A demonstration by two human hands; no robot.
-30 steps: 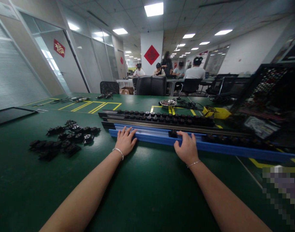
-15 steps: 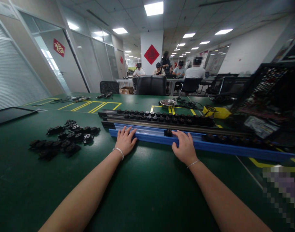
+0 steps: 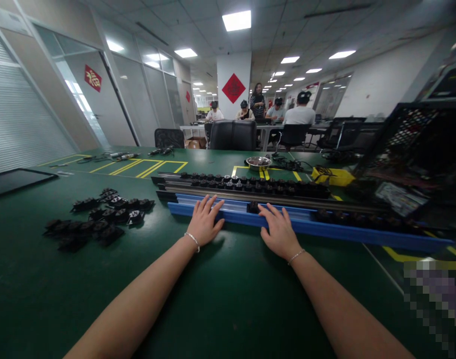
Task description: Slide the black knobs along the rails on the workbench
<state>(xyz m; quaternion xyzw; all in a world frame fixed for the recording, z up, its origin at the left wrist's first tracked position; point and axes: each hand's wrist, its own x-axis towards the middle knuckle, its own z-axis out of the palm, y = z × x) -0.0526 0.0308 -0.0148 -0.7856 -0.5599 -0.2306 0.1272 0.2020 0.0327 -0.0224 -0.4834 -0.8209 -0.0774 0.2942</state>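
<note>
A long blue channel rail [image 3: 347, 233] lies across the green table in front of me. My left hand [image 3: 207, 222] rests on its near wall with fingers spread, holding nothing. A small black block [image 3: 252, 207] sits inside the channel between my hands. The fingertips of my right hand [image 3: 281, 233] are at the block's right side, seemingly touching it; the fingers are stretched out and apart. More black blocks [image 3: 347, 217] sit in the right part of the channel. Behind it, dark rails carry rows of similar black pieces [image 3: 228, 182].
Loose black blocks [image 3: 108, 214] lie in a cluster at the left. Farther back are a metal bowl [image 3: 258, 162], a yellow bin [image 3: 332, 175] and cables. A dark flat panel [image 3: 18, 180] lies at the left edge. Several people sit or stand at a distant table.
My left hand has slid right along the rail, its thumb now farther out. The black block and my right hand have moved slightly left.
</note>
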